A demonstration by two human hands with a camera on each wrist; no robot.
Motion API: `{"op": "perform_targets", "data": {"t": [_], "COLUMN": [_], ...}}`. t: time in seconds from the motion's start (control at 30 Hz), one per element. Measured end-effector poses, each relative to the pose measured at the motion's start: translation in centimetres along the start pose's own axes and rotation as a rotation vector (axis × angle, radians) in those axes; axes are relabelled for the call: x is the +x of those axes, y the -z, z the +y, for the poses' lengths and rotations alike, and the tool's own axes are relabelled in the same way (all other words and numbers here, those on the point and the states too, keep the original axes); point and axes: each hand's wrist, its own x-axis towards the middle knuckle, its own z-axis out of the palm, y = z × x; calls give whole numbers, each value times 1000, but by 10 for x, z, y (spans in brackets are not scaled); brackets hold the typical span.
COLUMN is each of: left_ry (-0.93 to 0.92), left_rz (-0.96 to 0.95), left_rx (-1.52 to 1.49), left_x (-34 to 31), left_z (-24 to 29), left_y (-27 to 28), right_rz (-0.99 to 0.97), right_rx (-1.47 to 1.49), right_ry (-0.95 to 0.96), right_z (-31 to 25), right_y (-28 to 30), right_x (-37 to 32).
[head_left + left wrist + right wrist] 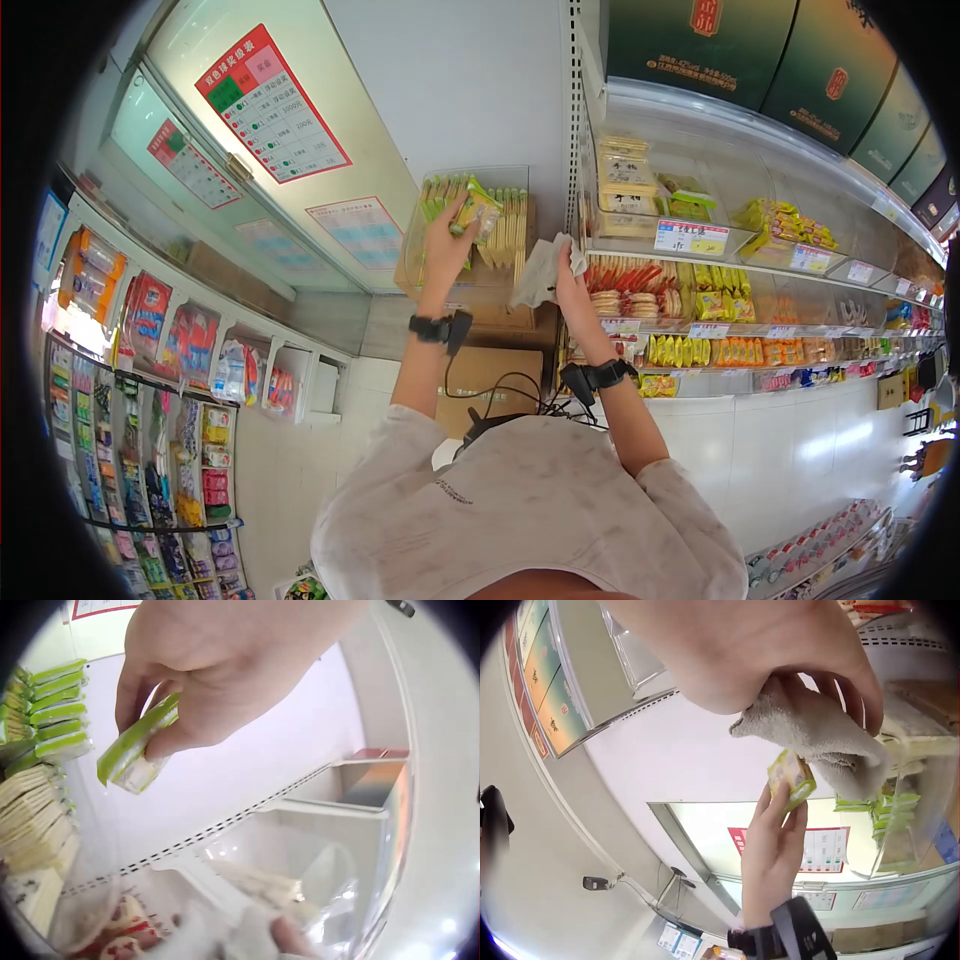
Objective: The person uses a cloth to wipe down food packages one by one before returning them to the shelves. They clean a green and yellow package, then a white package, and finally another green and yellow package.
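My left hand (447, 243) pinches a green-and-yellow snack packet (480, 212) over a clear bin. In the left wrist view, the thumb and fingers grip the packet (139, 750) by its edge. The clear bin (413, 262) holds rows of green-edged packets (440, 194) on its left and cream-coloured packets (512, 222) on its right. A grey-white cloth (540, 273) hangs from my right hand (572, 296), just right of the bin. In the right wrist view, the fingers curl round the bunched cloth (810, 735).
Tiered shelves (690, 255) with clear dividers and packaged snacks stand to the right. A glass door (300, 110) with a red-bordered chart is at the left. Below the bin sits a cardboard box (490, 380), with black cables (515, 378) hanging in front. Hanging goods line the left.
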Motion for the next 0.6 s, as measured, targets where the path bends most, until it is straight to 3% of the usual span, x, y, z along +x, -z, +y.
{"op": "perform_targets", "data": {"t": [0.03, 0.2, 0.33, 0.43, 0.6], "left_ry": [91, 70, 24, -72, -159], "left_rz": [-34, -166, -112, -74, -41], "left_rx": [-101, -317, -111, 142, 182], "left_x": [-15, -67, -92, -104, -110], "left_z": [25, 51, 68, 84, 95], "left_y": [10, 21, 30, 37, 32], "right_rz": [3, -155, -54, -260, -196], "right_rx": [23, 426, 129, 16, -89], "right_ry": [-20, 105, 183, 310, 456], "right_z": [0, -11, -25, -17, -29], "right_y": [-3, -31, -38, -25, -27], "right_x": [4, 5, -19, -14, -26]}}
